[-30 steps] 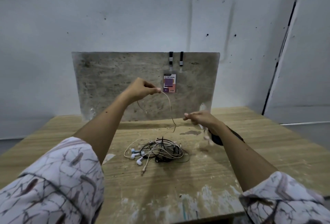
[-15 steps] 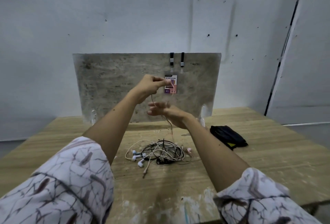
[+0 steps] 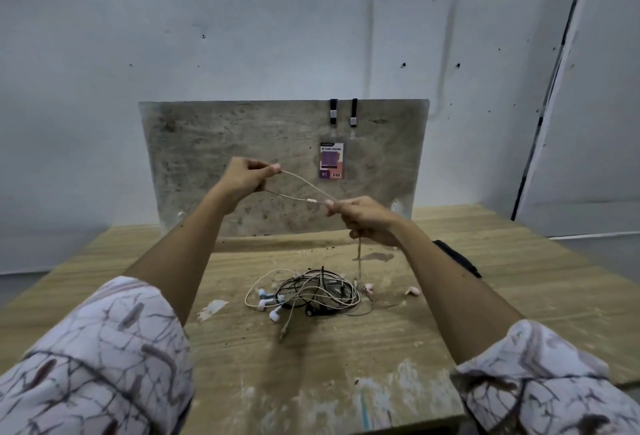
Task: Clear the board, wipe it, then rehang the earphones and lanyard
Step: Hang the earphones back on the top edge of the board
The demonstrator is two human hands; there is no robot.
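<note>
Two hands | pink earphone cable [image 3: 304,182] pinched taut between left fingers [image 3: 273,168], right fingers [image 3: 330,205]

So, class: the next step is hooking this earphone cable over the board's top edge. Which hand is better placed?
Probably the left hand: it pinches the pink earphone cable higher and closer to the board. The right hand sits lower, with the cable's tail hanging from it.
</note>
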